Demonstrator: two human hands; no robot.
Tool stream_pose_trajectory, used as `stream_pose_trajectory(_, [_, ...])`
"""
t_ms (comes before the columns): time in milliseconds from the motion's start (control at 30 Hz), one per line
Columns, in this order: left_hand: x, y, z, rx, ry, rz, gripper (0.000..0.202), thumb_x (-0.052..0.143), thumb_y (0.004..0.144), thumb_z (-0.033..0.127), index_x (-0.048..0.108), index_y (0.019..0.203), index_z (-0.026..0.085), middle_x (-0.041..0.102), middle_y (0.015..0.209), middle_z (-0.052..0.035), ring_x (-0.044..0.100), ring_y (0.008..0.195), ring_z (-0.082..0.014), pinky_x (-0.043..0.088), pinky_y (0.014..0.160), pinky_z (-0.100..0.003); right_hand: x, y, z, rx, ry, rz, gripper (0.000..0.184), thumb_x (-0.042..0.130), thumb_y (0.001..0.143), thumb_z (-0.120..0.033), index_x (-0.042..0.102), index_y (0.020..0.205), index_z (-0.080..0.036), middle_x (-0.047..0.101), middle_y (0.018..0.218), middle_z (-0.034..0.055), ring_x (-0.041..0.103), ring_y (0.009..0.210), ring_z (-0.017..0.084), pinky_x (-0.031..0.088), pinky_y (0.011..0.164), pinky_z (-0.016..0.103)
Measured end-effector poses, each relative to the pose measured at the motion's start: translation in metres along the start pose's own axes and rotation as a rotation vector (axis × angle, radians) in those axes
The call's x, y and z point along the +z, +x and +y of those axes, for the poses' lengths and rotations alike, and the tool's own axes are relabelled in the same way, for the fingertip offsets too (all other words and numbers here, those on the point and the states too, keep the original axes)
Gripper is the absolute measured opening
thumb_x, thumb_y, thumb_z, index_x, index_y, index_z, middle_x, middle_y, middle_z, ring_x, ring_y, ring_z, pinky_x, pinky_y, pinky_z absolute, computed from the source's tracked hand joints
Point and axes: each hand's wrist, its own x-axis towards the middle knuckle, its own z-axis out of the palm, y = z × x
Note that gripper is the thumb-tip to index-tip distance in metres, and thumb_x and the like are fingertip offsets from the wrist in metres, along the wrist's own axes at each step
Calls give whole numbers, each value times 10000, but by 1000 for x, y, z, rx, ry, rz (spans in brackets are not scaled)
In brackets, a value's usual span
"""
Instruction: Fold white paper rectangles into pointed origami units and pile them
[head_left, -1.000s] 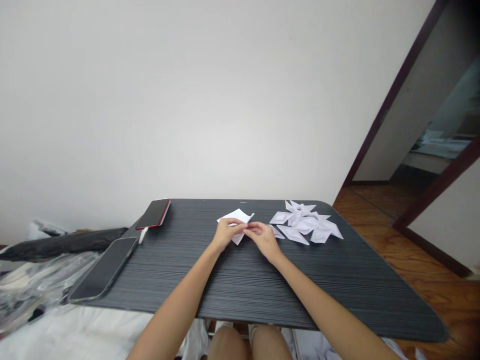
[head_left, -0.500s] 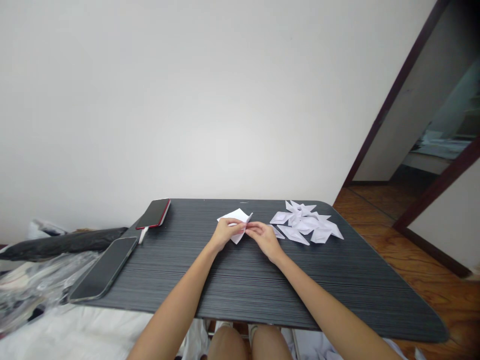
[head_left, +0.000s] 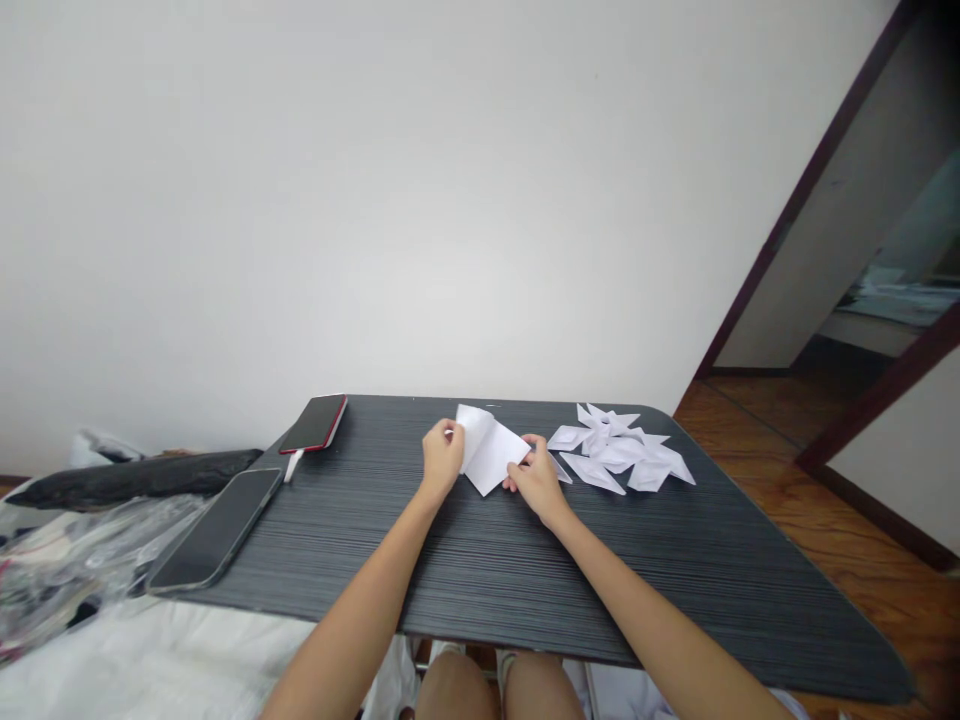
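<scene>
A white sheet of paper (head_left: 495, 455) with a crease down it is held between both hands over the dark table (head_left: 337, 545). My left hand (head_left: 442, 455) pinches its left edge, and that side stands raised. On the other side, my right hand (head_left: 536, 478) grips the right corner between thumb and fingers. Just right of this hand lies a loose pile of folded white paper pieces (head_left: 619, 450) with pointed ends; one piece is partly hidden behind the hand.
A phone with a red edge (head_left: 315, 423) and a white plug lies at the table's back left. A larger dark phone (head_left: 217, 530) rests on the left edge. Plastic-wrapped things (head_left: 97, 560) are beside the table. A white wall (head_left: 480, 200) stands behind.
The paper has been opened out from a folded state. My hands have moved apart, each now on one side of it. The view has shifted slightly.
</scene>
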Motion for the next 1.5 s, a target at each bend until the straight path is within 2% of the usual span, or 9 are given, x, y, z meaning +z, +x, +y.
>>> stream_pose_trajectory(167, [-46,22,4,-10,-72,881,185,294,825,275,427,780,155,483,703,-8,484,656,-107,406,622,-226,1,-5,-5,-40,41,-59,530,419,641,-163,262,1148,-168,538,534,-73,510,327,95,338,307,160])
stream_pose_trajectory(233, [-55,25,5,30,-208,954,166,305,828,291,394,788,156,465,690,6,489,588,-88,410,540,-205,9,-5,-4,-23,-14,-149,386,417,670,-203,408,1049,-128,513,459,-64,499,326,99,330,315,168])
stream_pose_trajectory(500, [-30,7,10,20,-456,399,248,295,826,413,340,910,184,421,481,81,420,282,-61,278,286,-142,96,-1,-11,-241,-496,-380,186,460,711,-223,620,794,-177,636,604,37,602,619,173,418,585,252])
stream_pose_trajectory(700, [-33,10,2,-12,-464,319,274,273,827,415,329,965,185,452,489,67,448,312,-83,308,320,-168,124,5,-14,-241,-539,-424,167,484,700,-254,615,734,-157,630,641,87,586,619,221,386,512,271])
stream_pose_trajectory(867, [-31,14,-2,-27,-449,367,195,346,810,357,395,865,176,418,492,72,356,325,-44,239,345,-158,93,4,-12,-1,95,-506,273,430,759,-348,564,902,-158,508,430,-29,448,334,111,336,386,218])
stream_pose_trajectory(1033, [-20,15,-5,40,-495,370,144,464,751,292,462,703,157,405,498,56,354,422,-48,249,406,-157,25,18,-20,202,747,-118,473,358,740,-574,566,805,-154,637,730,79,608,696,175,457,576,264])
stream_pose_trajectory(1233, [-16,14,-5,-65,-872,63,129,586,647,240,506,646,138,474,578,37,434,508,-60,312,485,-163,-16,33,-29,107,751,106,113,663,607,-224,590,678,-175,641,691,-8,579,669,112,464,646,227])
stream_pose_trajectory(1367, [-21,13,-3,-248,-1167,-246,138,587,643,247,515,661,130,511,588,27,476,513,-78,353,519,-189,-17,33,-32,143,846,16,106,666,589,-185,586,656,-171,635,662,-17,566,632,101,465,611,226])
stream_pose_trajectory(1500, [-21,10,2,-264,-1225,-383,121,602,641,220,530,674,130,552,618,17,515,556,-89,379,561,-198,-16,31,-31,191,781,-61,130,670,582,-206,586,672,-166,617,618,-18,551,583,95,442,555,216])
